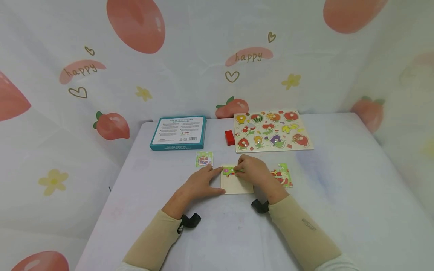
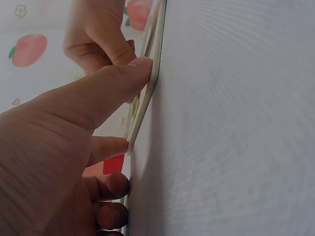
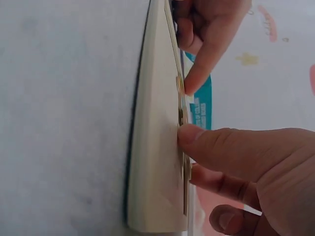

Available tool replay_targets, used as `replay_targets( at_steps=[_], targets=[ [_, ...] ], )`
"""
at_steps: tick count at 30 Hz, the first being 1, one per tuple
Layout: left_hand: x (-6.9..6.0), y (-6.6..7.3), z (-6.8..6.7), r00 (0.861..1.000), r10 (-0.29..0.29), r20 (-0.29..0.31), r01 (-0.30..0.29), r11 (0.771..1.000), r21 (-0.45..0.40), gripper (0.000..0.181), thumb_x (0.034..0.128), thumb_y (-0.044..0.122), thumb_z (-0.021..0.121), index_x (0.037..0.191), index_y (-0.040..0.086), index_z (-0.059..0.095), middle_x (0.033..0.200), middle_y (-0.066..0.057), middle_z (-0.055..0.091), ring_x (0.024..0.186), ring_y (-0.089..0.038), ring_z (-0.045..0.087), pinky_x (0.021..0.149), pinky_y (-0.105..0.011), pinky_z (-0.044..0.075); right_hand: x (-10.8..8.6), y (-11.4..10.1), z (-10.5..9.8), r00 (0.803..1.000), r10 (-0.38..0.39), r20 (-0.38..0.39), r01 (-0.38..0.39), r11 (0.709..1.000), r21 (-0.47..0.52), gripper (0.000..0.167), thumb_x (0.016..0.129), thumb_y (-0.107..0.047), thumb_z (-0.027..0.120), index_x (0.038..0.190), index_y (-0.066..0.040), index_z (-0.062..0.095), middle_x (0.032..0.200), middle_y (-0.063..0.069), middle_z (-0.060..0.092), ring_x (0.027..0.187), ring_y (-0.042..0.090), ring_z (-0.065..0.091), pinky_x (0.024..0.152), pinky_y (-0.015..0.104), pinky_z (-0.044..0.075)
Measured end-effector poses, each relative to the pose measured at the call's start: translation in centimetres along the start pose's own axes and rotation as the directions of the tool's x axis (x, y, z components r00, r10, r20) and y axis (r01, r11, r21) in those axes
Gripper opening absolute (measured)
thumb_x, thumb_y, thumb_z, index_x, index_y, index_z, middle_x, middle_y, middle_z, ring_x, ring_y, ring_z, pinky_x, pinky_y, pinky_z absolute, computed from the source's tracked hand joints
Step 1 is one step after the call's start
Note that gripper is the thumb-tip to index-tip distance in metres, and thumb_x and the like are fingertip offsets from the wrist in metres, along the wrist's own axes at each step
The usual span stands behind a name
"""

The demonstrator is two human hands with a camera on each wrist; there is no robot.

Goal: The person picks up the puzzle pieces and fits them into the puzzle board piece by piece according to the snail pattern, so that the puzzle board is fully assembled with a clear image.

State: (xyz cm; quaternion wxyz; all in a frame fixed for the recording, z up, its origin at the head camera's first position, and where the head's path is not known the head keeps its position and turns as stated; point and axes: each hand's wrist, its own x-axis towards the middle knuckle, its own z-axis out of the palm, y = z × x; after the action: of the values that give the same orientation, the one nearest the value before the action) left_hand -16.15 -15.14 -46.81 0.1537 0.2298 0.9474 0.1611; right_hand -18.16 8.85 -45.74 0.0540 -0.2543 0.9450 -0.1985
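Teal box (image 1: 179,132) is lying printed side up, back left of table (image 1: 339,188). Red block (image 1: 229,137) is sitting just beside fruit board (image 1: 269,149). Peach-print cloth (image 1: 190,82) is hanging behind.

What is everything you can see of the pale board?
The pale board looks wooden, thin and roughly square. It lies flat on the white table cover. Its near part is bare; green printed pieces lie along its far side. The left hand touches its left side, thumb at the near corner, index finger at the far one. The right hand is over its far right corner, fingers at the pieces.
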Motion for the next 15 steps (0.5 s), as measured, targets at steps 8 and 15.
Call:
replay_targets(
  at_steps=[8, 15],
  targets=[
    [0.09, 0.18, -0.24, 1.0, 0.001, -0.001, -0.001, 1.0, -0.005, 0.086, 0.0846, 0.059, 0.078, 0.157, 0.026, 0.045, 0.105, 0.0, 0.047, 0.094, -0.017, 0.047, 0.076, -0.033, 0.042, -0.2, -0.66, -0.13, 0.995, 0.102, -0.01, -0.102, 0.994, -0.04, 0.021, 0.09, -0.024, 0.082, 0.11, -0.015, 0.082, 0.1, 0.002, 0.057, 0.081, 0.016, 0.052, 0.067, 0.029, 0.047],
    [0.02, 0.16, -0.15, 1.0, -0.013, 0.016, 0.014, 1.0, -0.016, 0.086, 0.0846, 0.058, 0.078, 0.157, 0.026, 0.045, 0.104, 0.0, 0.047, 0.093, -0.017, 0.048, 0.075, -0.034, 0.043, -0.46, -1.0, -0.29, 0.985, 0.166, 0.041, -0.159, 0.977, -0.144, 0.027, 0.093, -0.033, 0.078, 0.117, -0.022, 0.08, 0.102, 0.003, 0.054, 0.083, 0.019, 0.05, 0.07, 0.034, 0.045]
  ],
)
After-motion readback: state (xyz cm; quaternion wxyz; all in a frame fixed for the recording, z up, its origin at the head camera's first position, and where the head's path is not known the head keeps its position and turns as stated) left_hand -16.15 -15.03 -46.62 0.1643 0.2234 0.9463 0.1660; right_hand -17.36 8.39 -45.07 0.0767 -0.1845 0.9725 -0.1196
